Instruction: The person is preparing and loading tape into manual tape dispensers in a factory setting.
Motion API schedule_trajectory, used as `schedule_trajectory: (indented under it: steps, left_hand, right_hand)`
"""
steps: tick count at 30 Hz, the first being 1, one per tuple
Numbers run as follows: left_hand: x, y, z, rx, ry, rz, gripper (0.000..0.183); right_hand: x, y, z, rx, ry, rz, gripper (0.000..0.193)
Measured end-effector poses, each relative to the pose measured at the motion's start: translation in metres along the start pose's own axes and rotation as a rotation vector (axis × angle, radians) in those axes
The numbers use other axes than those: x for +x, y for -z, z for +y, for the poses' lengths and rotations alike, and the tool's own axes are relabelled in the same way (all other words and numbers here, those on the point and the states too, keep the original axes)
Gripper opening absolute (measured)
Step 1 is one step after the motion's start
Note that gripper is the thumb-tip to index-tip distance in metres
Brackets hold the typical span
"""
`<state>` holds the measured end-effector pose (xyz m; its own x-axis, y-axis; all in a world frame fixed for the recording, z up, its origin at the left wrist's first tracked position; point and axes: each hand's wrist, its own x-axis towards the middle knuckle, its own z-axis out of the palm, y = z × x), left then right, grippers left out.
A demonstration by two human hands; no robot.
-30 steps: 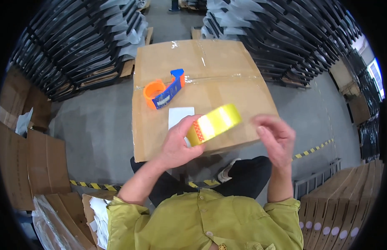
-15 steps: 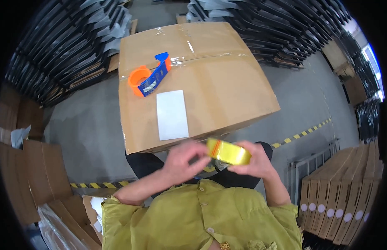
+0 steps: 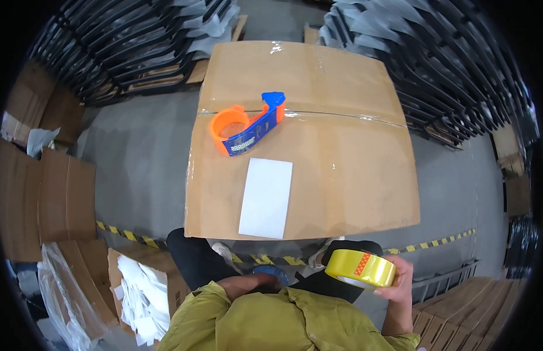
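My right hand (image 3: 398,279) is closed round one end of a roll of yellow packing tape (image 3: 354,268) with a red-orange patterned strip. The roll is held at the right, past the near edge of a large cardboard box (image 3: 347,175). My left forearm (image 3: 242,285) crosses low in front of my body; its hand lies in shadow near something blue (image 3: 271,271), and its fingers cannot be made out. On the box rests a blue and orange tape dispenser (image 3: 251,130), its orange ring without a roll. Nearer to me lies a white rectangular sheet (image 3: 265,198).
Black metal frames with pale wrapping stand stacked at the far left (image 3: 137,47) and far right (image 3: 423,64). An open carton of white papers (image 3: 144,292) is at lower left. Flat cartons (image 3: 470,310) lean at lower right. Yellow-black tape (image 3: 435,241) marks the floor.
My left hand has left the tape roll and dropped toward my lap. My right hand has moved the roll down and right. The view has shifted, so the box appears lower and further right.
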<state>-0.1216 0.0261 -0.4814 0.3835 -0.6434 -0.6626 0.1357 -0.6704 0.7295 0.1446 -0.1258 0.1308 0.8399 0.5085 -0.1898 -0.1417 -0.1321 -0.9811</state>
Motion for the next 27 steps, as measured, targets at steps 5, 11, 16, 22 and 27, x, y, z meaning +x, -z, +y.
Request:
schedule_trajectory:
  steps: [5, 11, 16, 22, 27]
  left_hand:
    - [-0.081, -0.008, 0.036, -0.025, -0.041, 0.035, 0.047]
    - [-0.202, 0.113, 0.161, -0.061, -0.112, -0.048, 0.045]
    - [-0.323, 0.212, 0.302, -0.232, -0.223, 0.999, 0.013]
    - [-0.405, 0.240, 0.401, 0.014, -0.569, 1.334, 0.033]
    - [-0.373, 0.216, 0.383, 0.324, -0.572, 1.502, 0.033]
  right_hand:
    - [0.004, 0.006, 0.009, 0.054, -0.085, 0.064, 0.057]
    - [-0.024, -0.029, 0.031, 0.098, -0.014, 0.086, 0.057]
    - [-0.054, -0.054, 0.041, 0.020, 0.128, 0.079, 0.052]
    - [-0.085, -0.096, 0.048, -0.346, 0.293, 0.179, 0.054]
    - [-0.094, -0.118, 0.062, -0.554, 0.394, 0.286, 0.054]
